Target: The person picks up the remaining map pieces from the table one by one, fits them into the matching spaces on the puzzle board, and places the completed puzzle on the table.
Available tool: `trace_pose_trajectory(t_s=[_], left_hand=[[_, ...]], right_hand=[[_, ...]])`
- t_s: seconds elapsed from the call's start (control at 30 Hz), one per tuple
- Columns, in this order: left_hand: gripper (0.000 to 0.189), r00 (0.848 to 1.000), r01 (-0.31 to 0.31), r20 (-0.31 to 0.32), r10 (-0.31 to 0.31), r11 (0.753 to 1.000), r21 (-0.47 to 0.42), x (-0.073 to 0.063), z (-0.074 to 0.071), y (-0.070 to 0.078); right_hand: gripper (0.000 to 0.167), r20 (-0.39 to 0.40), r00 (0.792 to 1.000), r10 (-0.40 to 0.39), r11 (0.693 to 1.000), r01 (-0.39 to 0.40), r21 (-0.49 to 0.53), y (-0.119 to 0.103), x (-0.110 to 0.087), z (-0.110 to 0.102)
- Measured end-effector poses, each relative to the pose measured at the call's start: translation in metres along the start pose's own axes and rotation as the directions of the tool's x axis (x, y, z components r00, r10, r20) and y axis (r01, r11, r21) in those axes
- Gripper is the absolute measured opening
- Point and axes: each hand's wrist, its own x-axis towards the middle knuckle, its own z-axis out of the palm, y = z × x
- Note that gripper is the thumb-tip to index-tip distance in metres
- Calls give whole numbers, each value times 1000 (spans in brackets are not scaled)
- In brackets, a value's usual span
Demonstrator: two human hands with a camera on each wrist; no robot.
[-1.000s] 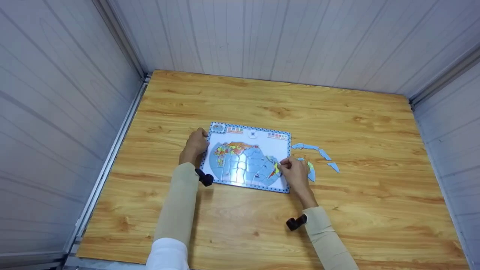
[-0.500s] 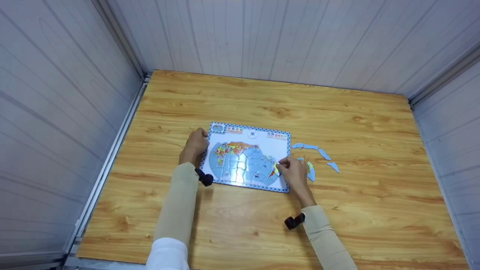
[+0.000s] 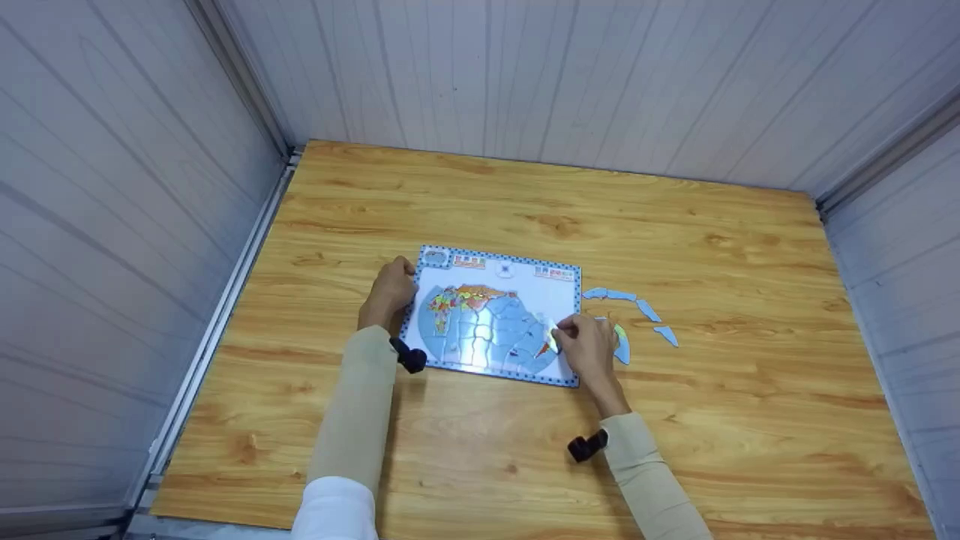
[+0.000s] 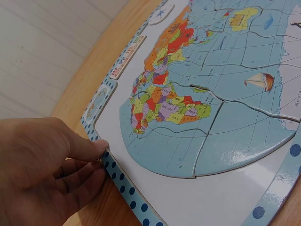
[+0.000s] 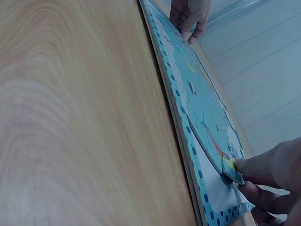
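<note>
Thumb and fingers of the right hand [image 3: 589,349] pinched a partly yellow map piece [image 5: 229,170] over the right end of the puzzle board [image 3: 544,296]. The piece lay to the left of that hand, right beside the assembled map [image 3: 517,330]; how the two edges met seemed the relation that mattered most, though whether it sat flush, and its long axis, could not be told. The left hand [image 4: 51,169], well apart, gripped the board's left edge, and loose blue pieces [image 3: 649,310] lay past the board's right edge
</note>
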Motion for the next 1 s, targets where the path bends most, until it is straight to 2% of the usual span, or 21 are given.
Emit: trace_pose_trajectory(t_s=[0.2, 0.37, 0.73, 1.0], left_hand=[[29, 1000, 22, 8, -22, 1000, -16, 2, 0, 0], [29, 1000, 17, 6, -16, 1000, -15, 4, 0, -1], [29, 1000, 27, 13, -27, 999, -23, 5, 0, 0], [32, 1000, 2, 14, -2, 1000, 10, 4, -1, -1]], right_hand=[[14, 7, 1000, 18, 999, -18, -32, -2, -1, 2], [14, -1, 1000, 21, 999, -21, -38, -2, -1, 3], [12, -9, 1000, 7, 998, -7, -59, -1, -2, 4], [11, -29, 999, -33, 997, 31, -69, 1, -2, 5]])
